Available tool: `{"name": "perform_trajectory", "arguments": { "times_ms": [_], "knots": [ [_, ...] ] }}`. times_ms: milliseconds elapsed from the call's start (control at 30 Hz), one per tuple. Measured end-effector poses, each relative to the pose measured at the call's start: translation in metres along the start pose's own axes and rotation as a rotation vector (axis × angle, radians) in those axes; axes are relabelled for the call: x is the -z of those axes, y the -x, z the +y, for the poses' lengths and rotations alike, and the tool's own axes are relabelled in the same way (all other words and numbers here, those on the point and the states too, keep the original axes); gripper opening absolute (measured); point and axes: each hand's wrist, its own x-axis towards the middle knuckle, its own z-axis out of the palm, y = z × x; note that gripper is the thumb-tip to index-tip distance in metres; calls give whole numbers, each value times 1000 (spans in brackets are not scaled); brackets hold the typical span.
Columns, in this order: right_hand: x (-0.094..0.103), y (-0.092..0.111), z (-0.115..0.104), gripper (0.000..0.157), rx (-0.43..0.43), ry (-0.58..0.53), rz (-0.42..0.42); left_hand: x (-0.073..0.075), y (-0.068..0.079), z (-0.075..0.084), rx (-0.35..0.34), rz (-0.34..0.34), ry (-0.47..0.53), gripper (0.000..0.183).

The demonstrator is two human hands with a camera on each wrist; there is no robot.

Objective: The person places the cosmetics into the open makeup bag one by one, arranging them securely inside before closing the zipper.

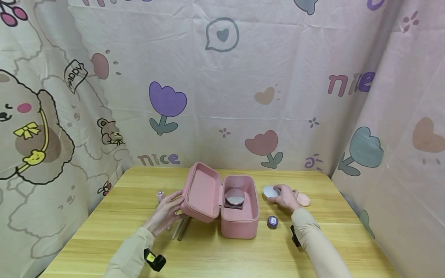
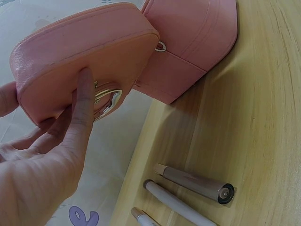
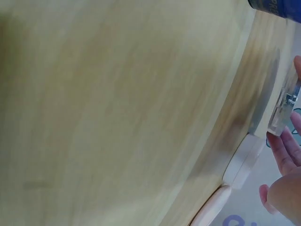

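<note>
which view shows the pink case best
The head view, which shows the case open from above, both lid and body. The left wrist view shows only outer surfaces, the body cut off by the frame; the right wrist view doesn't show it.

Wooden table (image 1: 208, 255), open pink case (image 1: 240, 228), purple jar (image 1: 272, 222), pale pink disc (image 1: 303, 199), slim tubes (image 2: 193, 181)

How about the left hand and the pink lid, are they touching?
Touching: the left wrist view shows the left hand holding the pink lid, with a finger against its outside.
</note>
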Motion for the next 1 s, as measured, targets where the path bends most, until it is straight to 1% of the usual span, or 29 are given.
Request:
{"name": "perform_trajectory", "arguments": {
  "times_ms": [233, 433, 600, 733, 1000],
  "knots": [
    [4, -1, 4, 65, 4, -71, 31, 0, 0, 0, -2, -3, -6, 68],
    [8, 0, 3, 64, 19, -99, 59, 0, 1, 0, -1, 3, -12, 68],
    [13, -1, -3, 63, 33, -132, 73, 0, 0, 0, -1, 3, -13, 68],
    [18, -1, -9, 64, 64, -156, 75, 0, 0, -1, -2, 1, -10, 67],
    [26, -3, -21, 69, 87, -205, 58, 0, 0, -1, -3, 2, -11, 67]
  ]
}}
